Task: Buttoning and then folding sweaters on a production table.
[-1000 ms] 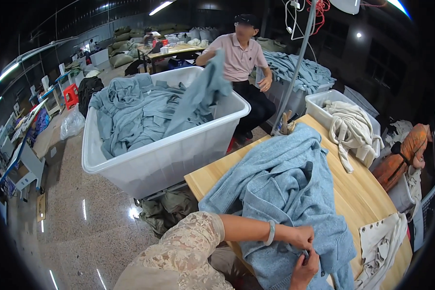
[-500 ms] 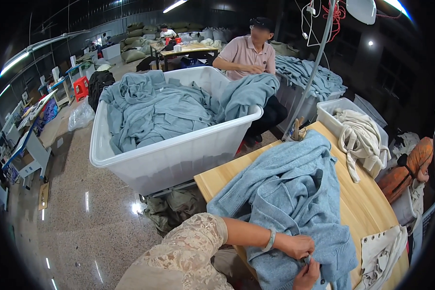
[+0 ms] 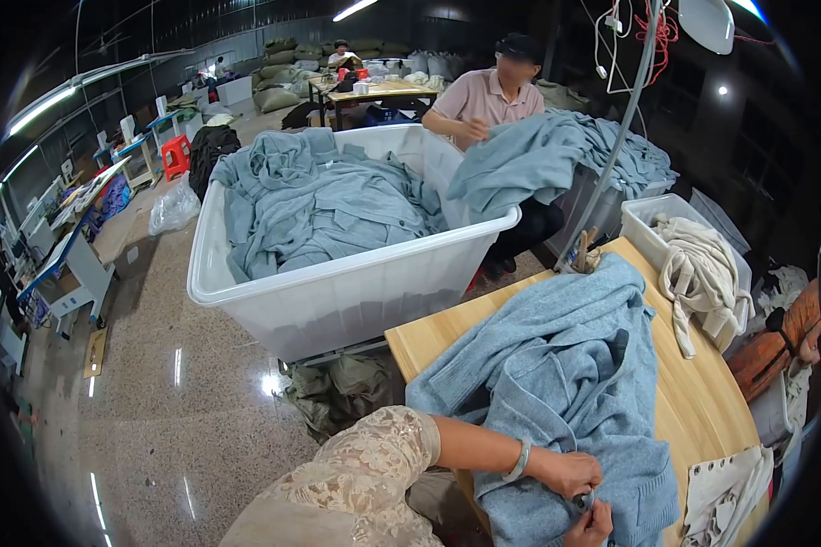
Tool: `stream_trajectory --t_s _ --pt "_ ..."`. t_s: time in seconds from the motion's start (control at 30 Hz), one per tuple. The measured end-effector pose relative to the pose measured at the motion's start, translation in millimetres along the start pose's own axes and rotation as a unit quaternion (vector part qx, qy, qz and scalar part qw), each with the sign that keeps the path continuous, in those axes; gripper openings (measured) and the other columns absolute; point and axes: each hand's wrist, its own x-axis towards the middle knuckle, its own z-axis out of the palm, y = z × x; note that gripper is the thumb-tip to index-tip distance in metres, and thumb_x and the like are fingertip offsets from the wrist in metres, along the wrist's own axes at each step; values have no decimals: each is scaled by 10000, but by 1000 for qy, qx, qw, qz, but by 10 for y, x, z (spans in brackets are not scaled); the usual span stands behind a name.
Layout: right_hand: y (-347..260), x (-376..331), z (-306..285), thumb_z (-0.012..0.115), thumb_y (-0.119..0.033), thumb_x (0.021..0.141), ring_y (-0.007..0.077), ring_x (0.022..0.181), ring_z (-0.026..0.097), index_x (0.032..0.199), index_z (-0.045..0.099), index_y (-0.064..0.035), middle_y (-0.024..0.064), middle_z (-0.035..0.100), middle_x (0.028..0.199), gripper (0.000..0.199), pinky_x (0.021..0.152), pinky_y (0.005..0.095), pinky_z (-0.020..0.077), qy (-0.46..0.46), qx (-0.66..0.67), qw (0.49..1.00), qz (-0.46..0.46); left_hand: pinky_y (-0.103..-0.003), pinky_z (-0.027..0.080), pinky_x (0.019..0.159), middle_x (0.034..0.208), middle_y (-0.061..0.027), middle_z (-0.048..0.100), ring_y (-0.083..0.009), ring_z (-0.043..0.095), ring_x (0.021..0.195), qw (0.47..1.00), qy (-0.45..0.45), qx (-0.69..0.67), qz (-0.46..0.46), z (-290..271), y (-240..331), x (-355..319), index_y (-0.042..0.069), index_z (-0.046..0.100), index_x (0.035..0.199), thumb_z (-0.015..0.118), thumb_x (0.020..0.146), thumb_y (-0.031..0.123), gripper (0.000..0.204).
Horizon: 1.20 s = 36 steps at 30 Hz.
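A blue-grey knitted cardigan point(image 3: 556, 392) lies bunched over the wooden table, its ribbed lower edge toward me. My left hand point(image 3: 567, 472), with a pale bangle on the wrist, comes in across the cloth, fingers pinched together. Just below it my right hand point(image 3: 590, 526) pinches from the other side, partly cut off by the lower picture edge. Between the two sets of fingertips a dark round button point(image 3: 584, 500) shows at the cardigan's front edge. Both hands are closed on this spot, nearly touching each other.
A large white bin point(image 3: 337, 310) full of blue-grey garments stands ahead. Beyond it a co-worker point(image 3: 506, 91) handles another garment. Cream knits hang from a tub point(image 3: 643, 211) beside the wooden table point(image 3: 693, 374); cream cloth point(image 3: 730, 492) lies at its right. A metal pole point(image 3: 611, 155) rises behind.
The view has shifted slightly, so everything sits further right. My hands stay together, and the button now shows between the fingertips. The co-worker has lifted a garment from the bin's edge toward the right.
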Motion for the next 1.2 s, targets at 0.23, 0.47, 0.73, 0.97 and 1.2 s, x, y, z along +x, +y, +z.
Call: stream_trajectory --t_s 0.23,0.47,0.73,0.97,1.2 --pt "-168 8 -83 559 -64 881 376 735 582 939 631 30 212 629 818 132 687 419 462 -39 71 997 11 -436 458 645 730 -191 610 -375 600 728 999 12 -34 25 47 -78 -87 -25 594 758 586 740 115 141" --pt "60 -33 -389 671 -96 806 361 736 591 861 629 -1 173 605 833 118 642 419 467 -72 -29 995 58 -439 491 609 732 -144 649 -347 641 724 991 -28 64 -116 -219 65 -131 95 667 787 710 732 469 381" --pt "171 -481 -470 606 -62 845 371 785 599 991 628 -28 148 581 906 152 686 435 496 7 23 994 110 -406 461 738 887 -104 576 -305 564 841 970 91 191 120 116 485 133 49 606 893 662 739 9 169" --pt "118 -603 -528 614 -93 859 358 760 619 967 623 -48 126 593 922 118 655 439 505 -4 -107 980 168 -441 498 800 977 -139 622 -338 614 923 971 -69 227 -22 728 413 621 41 645 996 608 829 85 176" --pt "263 -585 -336 638 -13 781 366 703 603 920 640 -28 149 589 792 140 594 425 483 89 -35 992 81 -443 535 822 1020 -183 659 -334 645 974 925 -151 314 -153 575 433 745 24 689 922 584 812 75 159"
